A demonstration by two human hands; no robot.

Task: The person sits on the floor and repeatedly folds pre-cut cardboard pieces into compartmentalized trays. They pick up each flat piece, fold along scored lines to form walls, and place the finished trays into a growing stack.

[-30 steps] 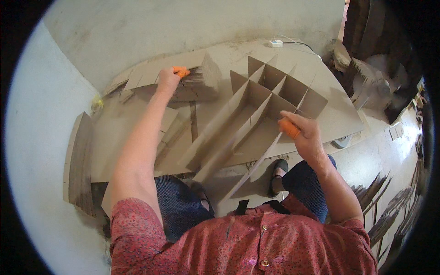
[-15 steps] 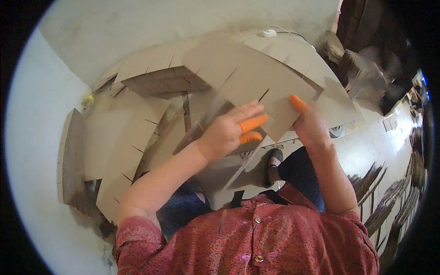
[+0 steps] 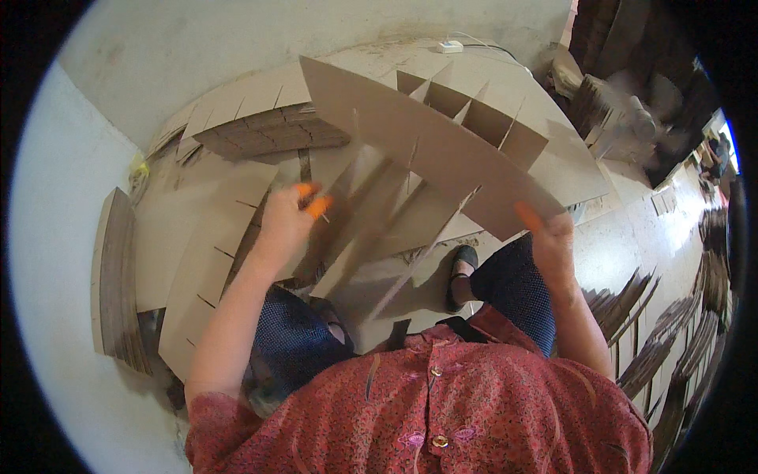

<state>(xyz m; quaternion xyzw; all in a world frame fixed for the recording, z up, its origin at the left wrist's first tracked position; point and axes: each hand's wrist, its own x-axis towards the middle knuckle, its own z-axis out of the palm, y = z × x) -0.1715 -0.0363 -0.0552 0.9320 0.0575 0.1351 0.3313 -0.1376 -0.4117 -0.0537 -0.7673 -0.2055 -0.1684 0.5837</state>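
Note:
My right hand (image 3: 554, 241), an orange cover on its thumb, grips the right end of a cardboard partition (image 3: 442, 162). A long slotted strip runs across this partition, and several crosswise strips are fitted into it, forming open cells at its far side. My left hand (image 3: 283, 225) is off the partition, to its left. Orange covers show on two of its fingers, which are smeared by motion. Close below that hand lie slotted cardboard sheets (image 3: 213, 245). Whether its fingers touch a sheet is hidden in the blur.
A stack of slotted strips (image 3: 268, 130) lies at the far left, and another stack (image 3: 122, 276) leans by the left wall. A white power strip (image 3: 450, 47) sits near the back wall. Bundled cardboard (image 3: 596, 107) is at the far right; more strips (image 3: 663, 347) stand on the right floor.
My left hand has left the partition and moved left over the slotted sheets. The partition has tilted up in my right hand, so its cross strips now show.

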